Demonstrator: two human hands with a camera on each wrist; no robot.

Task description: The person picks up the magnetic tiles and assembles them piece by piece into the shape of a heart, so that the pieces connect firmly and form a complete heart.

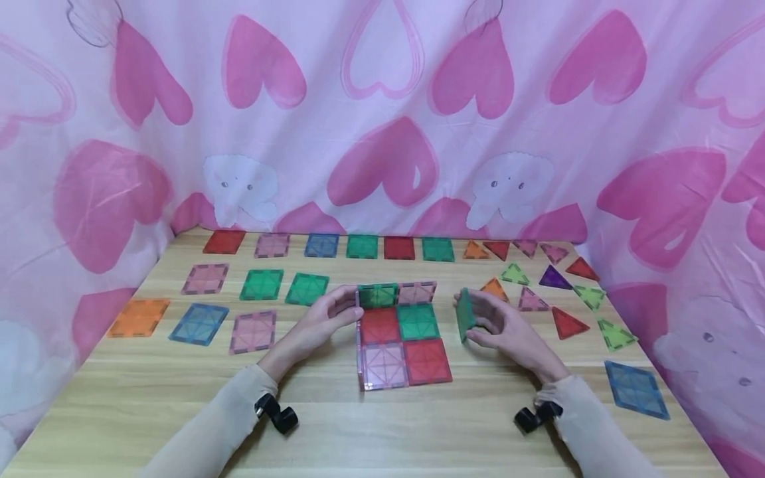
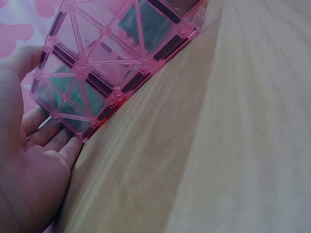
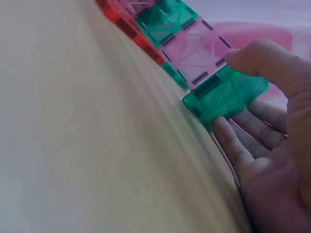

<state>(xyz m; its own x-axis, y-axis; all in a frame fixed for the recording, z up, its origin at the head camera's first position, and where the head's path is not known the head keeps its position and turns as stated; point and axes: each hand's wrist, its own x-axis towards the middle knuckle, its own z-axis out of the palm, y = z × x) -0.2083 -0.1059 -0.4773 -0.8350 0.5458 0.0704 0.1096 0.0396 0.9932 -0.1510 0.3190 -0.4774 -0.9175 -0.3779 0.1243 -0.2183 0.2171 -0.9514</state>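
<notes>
My left hand (image 1: 327,320) is at the back left corner of a small magnetic-tile build, its thumb and fingers holding the upright pink magnetic tile (image 2: 65,97) there. The build's floor has red (image 1: 427,362), green (image 1: 418,322) and pink (image 1: 384,365) square tiles. Along its back stand a green tile (image 1: 378,295) and a pink tile (image 1: 417,293). My right hand (image 1: 508,328) pinches a green magnetic tile (image 3: 228,94) on edge between thumb and fingers. In the head view, a gap separates that tile from the build's right side.
Loose square tiles lie in rows behind and left, among them an orange tile (image 1: 139,317) and a blue tile (image 1: 199,324). Several triangle tiles, one purple (image 1: 555,277), lie at right. A blue tile (image 1: 637,390) is near the right edge. Pink curtain (image 1: 382,219) borders the table.
</notes>
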